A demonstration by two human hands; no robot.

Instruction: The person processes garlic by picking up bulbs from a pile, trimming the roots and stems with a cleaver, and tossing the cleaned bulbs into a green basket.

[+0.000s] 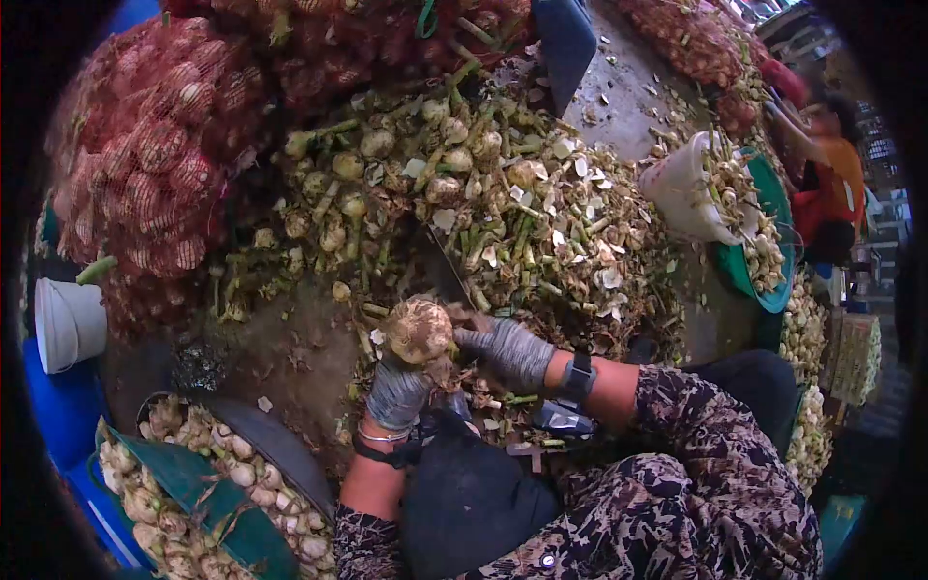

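Observation:
My left hand (397, 394), in a grey glove, is closed around a large garlic bulb (419, 331) with brown papery skin. Just right of the bulb is my right hand (512, 350), also gloved, with a dark watch on its wrist. Its fingers are wrapped round a knife, whose dark blade (449, 274) points up and away beyond the bulb; the handle is mostly hidden. Behind both hands spreads a heap of untrimmed garlic (445, 184) with stalks, mixed with cut stems and peelings (580, 242).
Red mesh sacks (155, 145) of bulbs stand at the back left. Below them are a white bucket (72, 324) and a basin of pale trimmed bulbs (242, 474). At the right, a tipped white bucket (688, 188) lies by a green tub (773, 193). A person in orange (836, 174) is beyond.

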